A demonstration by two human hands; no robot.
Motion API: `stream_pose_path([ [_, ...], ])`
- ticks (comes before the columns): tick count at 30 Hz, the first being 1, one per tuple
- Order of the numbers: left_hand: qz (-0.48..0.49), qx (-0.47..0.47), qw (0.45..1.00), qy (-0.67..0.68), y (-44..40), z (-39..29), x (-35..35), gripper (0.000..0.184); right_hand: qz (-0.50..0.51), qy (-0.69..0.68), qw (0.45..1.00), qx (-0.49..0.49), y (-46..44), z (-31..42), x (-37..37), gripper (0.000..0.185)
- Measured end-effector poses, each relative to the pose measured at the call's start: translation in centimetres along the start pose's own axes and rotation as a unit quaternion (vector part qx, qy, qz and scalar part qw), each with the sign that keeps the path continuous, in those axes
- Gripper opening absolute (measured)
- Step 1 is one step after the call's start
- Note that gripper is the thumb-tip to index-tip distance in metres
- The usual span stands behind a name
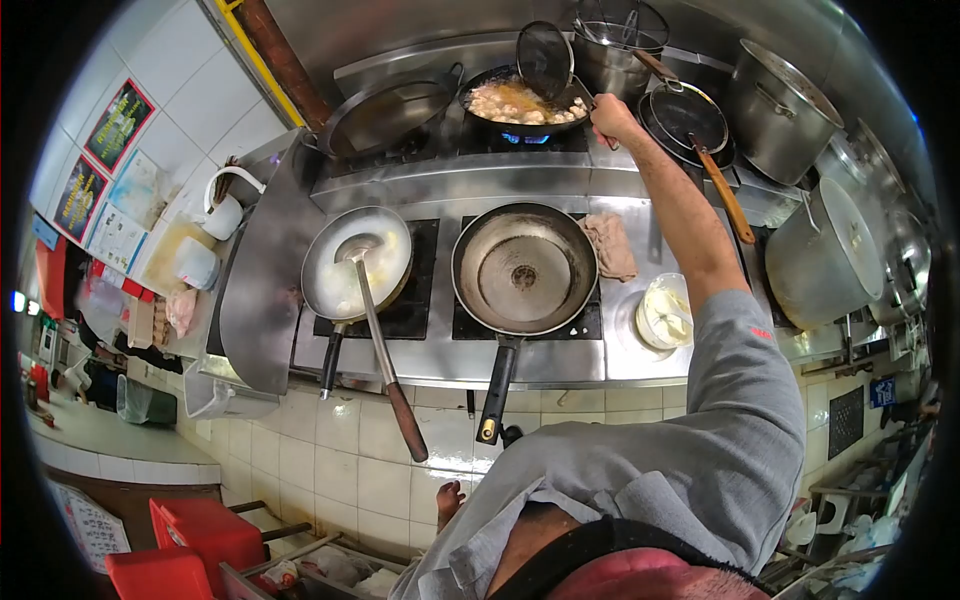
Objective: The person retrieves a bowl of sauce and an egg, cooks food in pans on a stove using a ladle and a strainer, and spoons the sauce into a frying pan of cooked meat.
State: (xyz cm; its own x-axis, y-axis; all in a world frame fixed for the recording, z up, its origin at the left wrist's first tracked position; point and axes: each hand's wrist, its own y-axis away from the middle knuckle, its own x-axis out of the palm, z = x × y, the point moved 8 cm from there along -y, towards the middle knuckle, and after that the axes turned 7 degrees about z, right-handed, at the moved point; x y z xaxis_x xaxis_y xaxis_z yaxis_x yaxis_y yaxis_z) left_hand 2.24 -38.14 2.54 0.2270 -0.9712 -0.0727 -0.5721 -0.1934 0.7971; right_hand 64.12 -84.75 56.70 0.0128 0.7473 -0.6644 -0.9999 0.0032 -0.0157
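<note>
My right hand [612, 122] is stretched out to the back burner, its fingers wrapped round the handle of a wok [490, 122]. Pale pieces of food [515, 100] bubble in oil there over a blue flame. A round mesh strainer [545, 60] leans up over the wok's back right side. My left hand [450, 498] hangs low near my body, its fingers curled; whether it holds anything is too small to tell. On the front burners stand a pan [395, 290] of whitish liquid with a ladle [375, 330] in it and an empty frying pan [523, 270].
A folded cloth [610, 246] and a tub [664, 312] with creamy contents lie right of the frying pan. Large pots [785, 110] stand at the right. A dark wok [385, 115] is at back left. Wooden-handled pans [685, 120] sit behind my forearm.
</note>
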Motion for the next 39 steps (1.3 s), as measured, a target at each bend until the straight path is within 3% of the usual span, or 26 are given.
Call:
stream_pose_path([
  [2, -0.010, -0.002, 1.000, -0.003, 0.0, -0.3, -0.4, 0.045, 0.000, 0.032, 0.999, 0.003, -0.2, 0.2, 0.2, 0.013],
  [9, -0.018, 0.012, 1.000, 0.004, 0.1, -1.0, -1.9, 0.045, 0.094, -0.067, 0.989, 0.089, -2.7, -2.3, 1.6, 0.011],
  [11, -0.007, 0.010, 1.000, -0.005, -0.2, -1.0, -2.1, 0.045, 0.095, -0.192, 0.971, 0.106, -2.8, -3.1, 1.2, 0.015],
  [13, -0.028, 0.029, 0.997, 0.060, -0.3, -0.3, -2.9, 0.046, 0.137, -0.214, 0.960, 0.117, -3.1, -4.2, 1.8, 0.010],
  [15, -0.033, 0.018, 0.998, 0.044, -0.3, -0.1, -3.3, 0.045, 0.161, -0.341, 0.916, 0.136, -3.2, -5.1, 3.3, 0.007],
  [19, -0.059, -0.016, 0.998, -0.017, 0.8, -1.6, -2.9, 0.043, 0.175, -0.453, 0.869, 0.091, -3.1, -6.3, 4.4, 0.004],
  [24, -0.075, 0.023, 0.992, 0.103, 2.6, -1.6, 3.5, 0.041, 0.179, -0.501, 0.845, 0.058, -2.9, -8.4, 4.3, 0.003],
  [27, -0.046, 0.034, 0.990, 0.132, -1.6, 3.2, 6.0, 0.040, 0.185, -0.508, 0.839, 0.059, -3.1, -9.3, 4.4, 0.003],
  [28, -0.085, 0.015, 0.992, 0.093, 0.2, 1.8, 6.8, 0.039, 0.194, -0.518, 0.832, 0.047, -3.5, -9.5, 4.5, 0.003],
  [32, -0.090, 0.027, 0.994, 0.056, -0.5, 2.8, 7.6, 0.037, 0.186, -0.542, 0.818, 0.049, -3.4, -9.5, 4.7, 0.008],
  [34, -0.008, 0.054, 0.998, 0.011, -2.3, 3.4, 8.7, 0.038, 0.177, -0.536, 0.824, 0.037, -3.0, -9.5, 4.6, 0.003],
  [36, 0.002, 0.147, 0.985, -0.087, 2.0, -2.5, 10.9, 0.037, 0.176, -0.536, 0.825, 0.021, -2.9, -9.8, 5.0, 0.005],
  [37, 0.001, 0.193, 0.972, -0.134, 7.1, -9.1, 13.3, 0.037, 0.174, -0.535, 0.826, 0.006, -2.9, -9.9, 5.0, 0.006],
  [39, 0.036, 0.161, 0.977, -0.136, 8.6, -12.3, 15.3, 0.033, 0.170, -0.537, 0.826, 0.010, -2.9, -10.1, 5.3, 0.013],
])
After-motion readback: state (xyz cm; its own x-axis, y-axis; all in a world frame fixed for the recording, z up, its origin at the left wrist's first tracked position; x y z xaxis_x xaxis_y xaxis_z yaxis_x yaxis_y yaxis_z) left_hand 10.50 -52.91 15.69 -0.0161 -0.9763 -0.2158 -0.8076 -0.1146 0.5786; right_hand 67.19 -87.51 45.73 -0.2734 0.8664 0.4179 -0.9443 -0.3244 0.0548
